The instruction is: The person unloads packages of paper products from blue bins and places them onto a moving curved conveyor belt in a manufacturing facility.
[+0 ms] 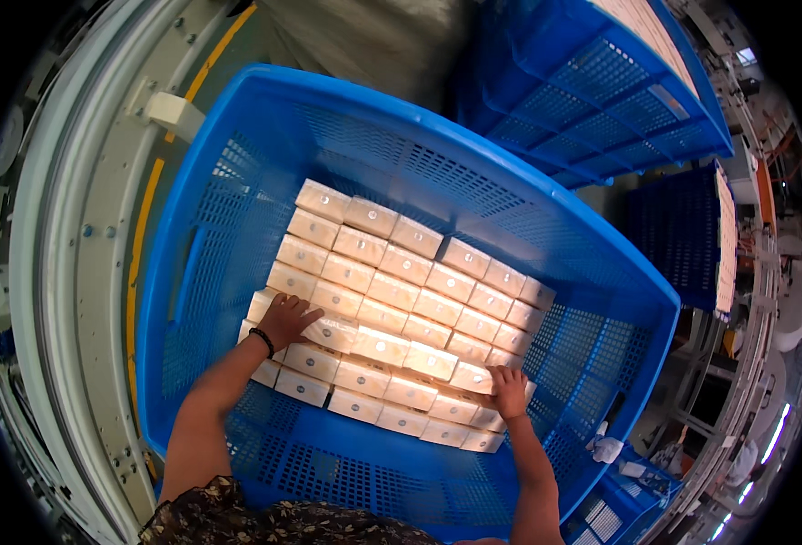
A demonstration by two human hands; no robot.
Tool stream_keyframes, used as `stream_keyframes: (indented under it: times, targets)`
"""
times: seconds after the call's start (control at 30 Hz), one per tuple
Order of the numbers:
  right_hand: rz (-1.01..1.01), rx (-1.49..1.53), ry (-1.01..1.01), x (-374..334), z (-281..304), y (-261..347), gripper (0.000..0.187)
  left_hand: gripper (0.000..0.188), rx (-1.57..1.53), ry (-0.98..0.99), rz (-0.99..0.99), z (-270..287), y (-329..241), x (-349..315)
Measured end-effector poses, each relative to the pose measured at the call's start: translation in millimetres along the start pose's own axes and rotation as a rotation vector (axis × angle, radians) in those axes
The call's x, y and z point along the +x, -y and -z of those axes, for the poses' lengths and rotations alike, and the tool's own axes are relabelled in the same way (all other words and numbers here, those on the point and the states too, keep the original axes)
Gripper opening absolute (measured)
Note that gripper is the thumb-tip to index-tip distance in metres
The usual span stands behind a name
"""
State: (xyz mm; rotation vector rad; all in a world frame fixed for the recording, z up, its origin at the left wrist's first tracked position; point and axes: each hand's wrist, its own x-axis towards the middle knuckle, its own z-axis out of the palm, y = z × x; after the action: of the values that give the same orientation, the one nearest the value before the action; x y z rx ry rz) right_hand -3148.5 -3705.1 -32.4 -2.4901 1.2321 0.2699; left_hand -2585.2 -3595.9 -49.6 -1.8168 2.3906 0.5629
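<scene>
Many small white boxes (387, 289), each with a small round mark, lie in rows inside a large blue plastic crate (555, 195). One row of boxes (381, 345) sits a little higher than its neighbours and spans the gap between my hands. At its left end, my left hand (289, 322) has its fingers bent against the end box; a dark bead bracelet circles that wrist. My right hand (510, 391) is closed against the right end of the same row, its fingertips on the last box. The undersides of these boxes are hidden.
A pale metal rail frame (92, 272) runs along the left, beside yellow floor tape (142, 245). More blue crates (592, 100) stand at the back right, and another blue crate (628, 495) is at the lower right. A crumpled white piece (607, 449) is at the crate's right rim.
</scene>
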Motion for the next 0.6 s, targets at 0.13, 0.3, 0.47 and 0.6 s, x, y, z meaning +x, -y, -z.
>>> stream_keyframes:
  times: [0.13, 0.3, 0.47, 0.6]
  targets:
    - [0.071, -0.064, -0.109, -5, 89, 10, 0.085, 0.072, 0.021, -0.127, 0.022, 89, -24, -31]
    - [0.228, -0.228, -0.341, -46, 284, 36, 0.078, 0.065, 0.074, -0.458, -0.058, 251, -76, -77]
    - [0.515, -0.283, -0.535, -23, 413, 150, 0.06, 0.051, 0.074, -0.669, -0.043, 327, -127, -140]
    - [0.779, -0.1, -0.78, 36, 470, 274, 0.058, 0.068, -0.021, -0.793, 0.251, 394, -149, -248]
